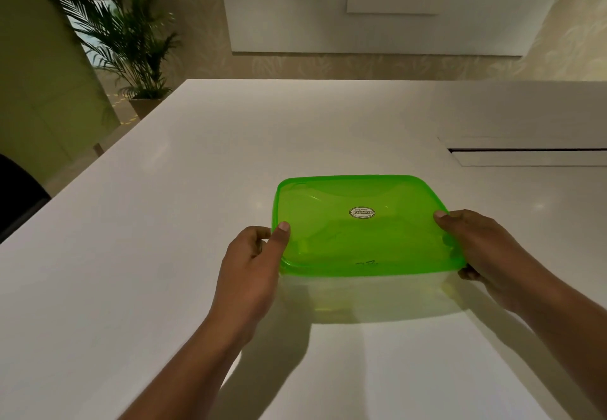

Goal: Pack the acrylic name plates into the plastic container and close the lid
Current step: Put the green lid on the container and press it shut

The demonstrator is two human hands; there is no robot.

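A clear plastic container [371, 295] stands on the white table [164, 222], and a translucent green lid [361, 232] with a small oval sticker lies flat on top of it. My left hand [253, 265] grips the lid's left edge, thumb on top and fingers down the side. My right hand [483, 249] holds the right edge the same way, thumb on the lid and fingers under the rim. Faint shapes show through the green lid; I cannot make out the name plates.
A slot with a long flap [525, 153] is set into the table at the far right. A potted palm [131, 42] stands on the floor beyond the table's left corner. A dark chair back [16, 196] shows at the left edge.
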